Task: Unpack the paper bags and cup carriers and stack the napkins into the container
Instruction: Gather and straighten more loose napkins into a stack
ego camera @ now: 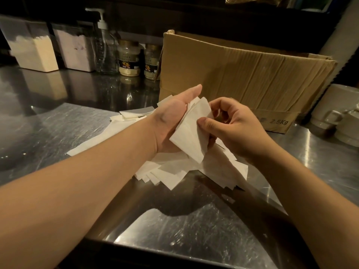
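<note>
White napkins (191, 131); brown cardboard box (246, 78), black "2.5Kg" print; scratched silver steel counter (58, 129); clear pump bottle (105, 49); cream-filled jars (129, 59).

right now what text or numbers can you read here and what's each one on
"2.5Kg": printed on the lower right front of the cardboard box.
Fainter print left of it on the box: too blurred to read.
Dark labels on the two jars: too small and blurred to read.

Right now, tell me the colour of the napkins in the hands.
White, plain; the napkins show best in the head view.
</note>
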`<state>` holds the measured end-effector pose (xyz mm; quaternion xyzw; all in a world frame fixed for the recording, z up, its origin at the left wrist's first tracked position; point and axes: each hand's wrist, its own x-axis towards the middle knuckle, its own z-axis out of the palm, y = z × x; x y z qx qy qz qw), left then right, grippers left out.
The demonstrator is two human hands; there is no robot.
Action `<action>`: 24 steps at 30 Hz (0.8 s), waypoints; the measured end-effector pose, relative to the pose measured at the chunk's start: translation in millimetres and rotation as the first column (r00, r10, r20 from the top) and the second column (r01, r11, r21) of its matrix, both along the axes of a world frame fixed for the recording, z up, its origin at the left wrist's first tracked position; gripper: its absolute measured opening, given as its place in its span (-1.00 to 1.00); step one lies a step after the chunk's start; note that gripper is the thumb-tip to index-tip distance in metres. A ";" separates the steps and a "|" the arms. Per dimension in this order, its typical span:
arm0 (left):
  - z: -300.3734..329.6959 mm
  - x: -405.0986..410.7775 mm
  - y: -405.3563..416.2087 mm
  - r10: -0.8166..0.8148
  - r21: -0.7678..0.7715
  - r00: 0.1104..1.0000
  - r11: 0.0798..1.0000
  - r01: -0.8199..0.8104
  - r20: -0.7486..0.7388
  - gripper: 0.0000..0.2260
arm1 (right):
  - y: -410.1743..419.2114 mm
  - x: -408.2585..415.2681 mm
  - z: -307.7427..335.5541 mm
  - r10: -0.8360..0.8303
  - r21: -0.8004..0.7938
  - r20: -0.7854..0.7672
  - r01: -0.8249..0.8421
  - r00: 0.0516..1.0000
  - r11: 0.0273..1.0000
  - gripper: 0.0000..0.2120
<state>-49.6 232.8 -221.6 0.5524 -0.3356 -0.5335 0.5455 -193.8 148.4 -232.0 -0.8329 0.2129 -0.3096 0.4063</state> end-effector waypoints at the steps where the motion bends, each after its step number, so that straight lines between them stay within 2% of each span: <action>1: 0.4 0.4 0.1 0.004 -0.002 1.000 1.000 -0.004 -0.002 -0.53 | 0.0 0.2 0.1 0.009 0.028 0.010 -0.009 1.000 1.000 -0.88; 7: -1.6 -0.4 1.4 -0.030 -0.037 0.998 0.999 0.028 -0.052 -0.57 | 2.7 -3.5 4.3 0.004 0.174 0.157 -0.031 0.988 0.984 -0.94; 11: -4.3 -1.2 -0.5 -0.086 -0.051 0.985 0.996 0.079 -0.147 -0.44 | 3.5 -3.7 5.4 -0.031 0.220 0.190 -0.012 0.981 0.975 -0.91; 14: -2.5 -1.5 1.3 -0.130 -0.073 0.981 0.990 0.120 -0.142 -0.39 | 3.7 -4.0 5.1 -0.037 0.216 0.200 -0.007 0.979 0.976 -0.88; 19: 0.2 -6.0 6.0 -0.157 -0.149 0.980 0.979 0.138 -0.122 -0.62 | 3.6 -3.7 3.2 -0.033 0.170 0.214 -0.004 0.976 0.985 -0.88; 24: -1.1 -3.9 4.4 -0.132 -0.075 0.984 0.990 0.123 -0.123 -0.53 | -1.9 -2.5 1.4 -0.149 0.109 0.218 0.128 0.964 0.986 -0.82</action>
